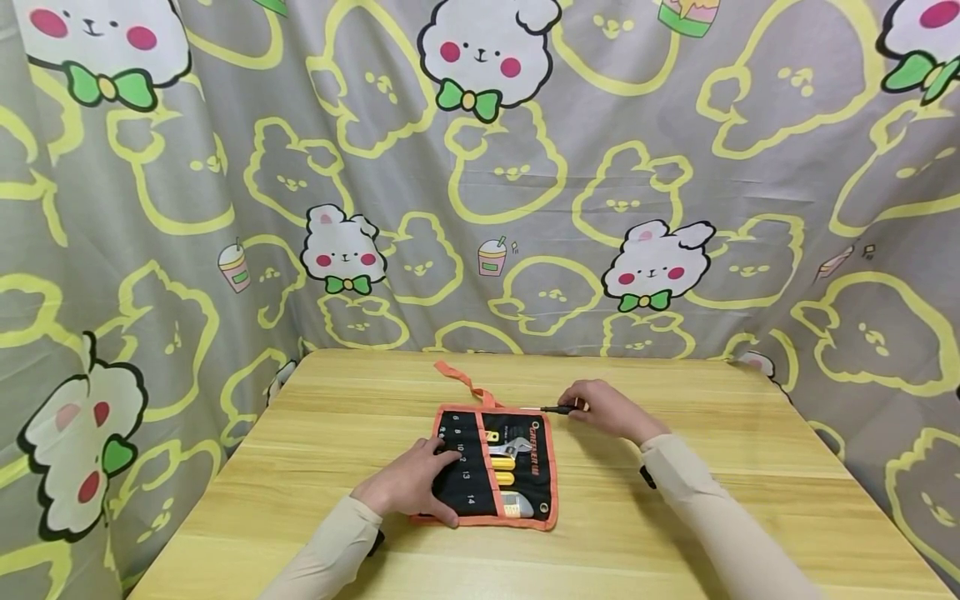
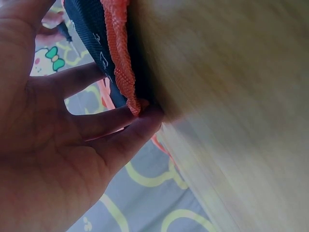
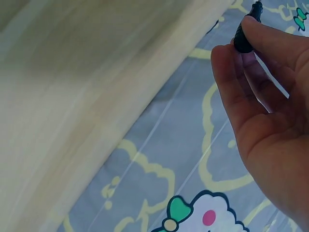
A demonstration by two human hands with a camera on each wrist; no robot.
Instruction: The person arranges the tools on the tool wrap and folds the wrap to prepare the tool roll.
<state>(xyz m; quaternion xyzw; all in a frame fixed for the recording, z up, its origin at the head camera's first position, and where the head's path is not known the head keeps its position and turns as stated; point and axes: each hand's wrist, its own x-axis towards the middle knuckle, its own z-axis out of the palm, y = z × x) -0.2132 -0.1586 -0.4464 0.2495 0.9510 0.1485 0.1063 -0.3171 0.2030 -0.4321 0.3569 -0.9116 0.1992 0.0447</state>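
A black tool pouch (image 1: 459,487) with orange trim lies unfolded on the table, its left pockets marked with numbers. My left hand (image 1: 411,479) is at its left side, thumb along the near edge; in the left wrist view the fingers hold the orange edge (image 2: 123,72). Beyond the pouch's far right corner, my right hand (image 1: 603,408) pinches the black handle of a slim screwdriver (image 1: 558,409). Its thin shaft points left over the far edge. An adjustable wrench (image 1: 513,448), yellow-handled tools (image 1: 504,478) and a grey-and-yellow utility knife (image 1: 517,504) sit in the pockets.
An orange tie strap (image 1: 457,375) trails from the far edge of the pouch. The wooden table (image 1: 675,533) ends at a patterned curtain (image 1: 525,250) behind and at both sides.
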